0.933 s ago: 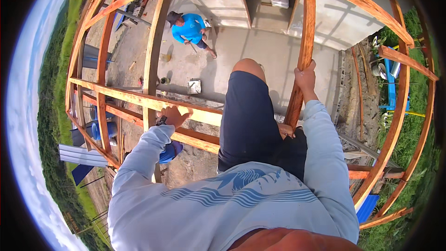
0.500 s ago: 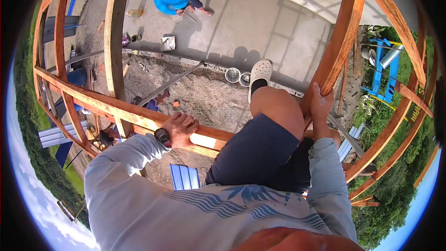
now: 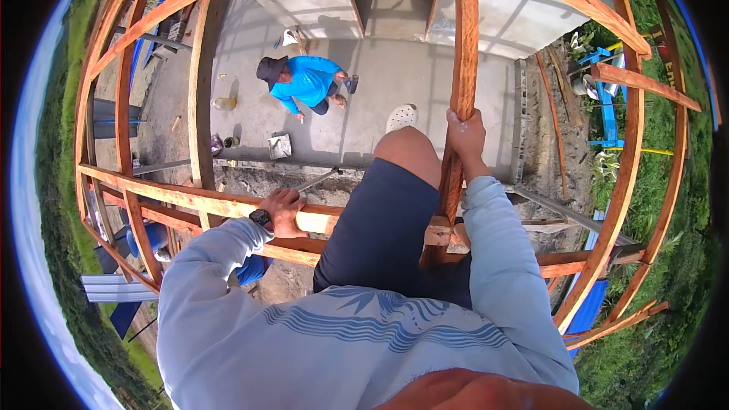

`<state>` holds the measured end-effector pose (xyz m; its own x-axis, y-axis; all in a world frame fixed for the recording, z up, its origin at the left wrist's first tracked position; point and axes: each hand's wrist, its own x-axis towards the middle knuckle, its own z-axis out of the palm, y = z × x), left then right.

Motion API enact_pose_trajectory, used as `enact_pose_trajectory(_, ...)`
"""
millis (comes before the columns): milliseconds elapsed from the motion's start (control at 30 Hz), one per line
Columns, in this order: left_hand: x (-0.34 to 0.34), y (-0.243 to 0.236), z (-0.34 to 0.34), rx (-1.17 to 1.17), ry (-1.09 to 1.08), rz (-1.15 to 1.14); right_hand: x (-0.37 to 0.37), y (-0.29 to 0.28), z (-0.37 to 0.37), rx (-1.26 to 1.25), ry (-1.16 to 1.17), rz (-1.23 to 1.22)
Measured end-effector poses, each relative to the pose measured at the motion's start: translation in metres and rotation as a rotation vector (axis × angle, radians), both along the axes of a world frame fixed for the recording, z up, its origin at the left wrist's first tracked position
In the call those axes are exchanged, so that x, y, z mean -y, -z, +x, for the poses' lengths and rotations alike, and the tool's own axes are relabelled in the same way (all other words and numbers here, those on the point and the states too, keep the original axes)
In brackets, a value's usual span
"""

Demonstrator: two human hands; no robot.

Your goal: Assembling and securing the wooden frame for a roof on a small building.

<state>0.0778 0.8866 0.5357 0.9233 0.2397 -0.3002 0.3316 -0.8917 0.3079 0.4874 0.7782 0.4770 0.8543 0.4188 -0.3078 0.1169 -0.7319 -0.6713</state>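
Note:
I am perched high on a timber frame above a grey floor. My left hand (image 3: 284,212), with a dark watch at its wrist, is closed over a horizontal wooden beam (image 3: 171,194). To the right, my right hand (image 3: 465,138) wraps round a reddish wooden rafter (image 3: 465,45) that runs away from me; the thumb side shows and part of the grip is hidden. Between both hands, my raised leg in dark shorts (image 3: 380,212) extends forward over the beam. Its foot wears a pale clog (image 3: 402,116).
Below, a person in a blue shirt (image 3: 307,82) and dark hat crouches on the concrete floor (image 3: 380,76). Near them lies a square, pale-smeared container (image 3: 280,146). Curved-looking timbers (image 3: 634,144) surround me. Blue metal sheets (image 3: 589,306) lie lower right, and a blue frame (image 3: 607,106) stands in greenery.
My view has swung up and to the right, showing the doorway beyond. Both hands keep their holds on the timber. The person below has lowered an arm toward the floor.

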Motion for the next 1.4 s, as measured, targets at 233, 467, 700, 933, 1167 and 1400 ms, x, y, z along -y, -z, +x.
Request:
enact_pose_trajectory(233, -0.04, 0.045, 0.006, -0.668, -0.135, -0.642, -0.005, 0.016, -0.011, -0.005, -0.055, 0.031)
enact_pose_trajectory(467, -0.092, 0.216, 0.097, -0.468, -0.936, -0.417, -0.012, -0.014, -0.033, -0.076, -0.038, 0.063)
enact_pose_trajectory(700, -0.05, 0.314, 0.19, -0.315, -1.392, -0.343, 0.017, -0.011, -0.021, -0.055, 0.033, 0.035)
enact_pose_trajectory(933, -0.11, 0.328, 0.117, -0.471, -1.064, 0.178, -0.006, -0.011, -0.048, -0.077, -0.014, 0.155)
enact_pose_trajectory(1167, -0.101, 0.204, 0.139, -0.149, -1.059, 0.21, -0.002, 0.006, -0.025, -0.069, 0.017, 0.085)
enact_pose_trajectory(1400, -0.071, -0.016, 0.11, 0.418, -1.227, -0.318, -0.004, 0.055, -0.008, -0.095, 0.012, 0.149)
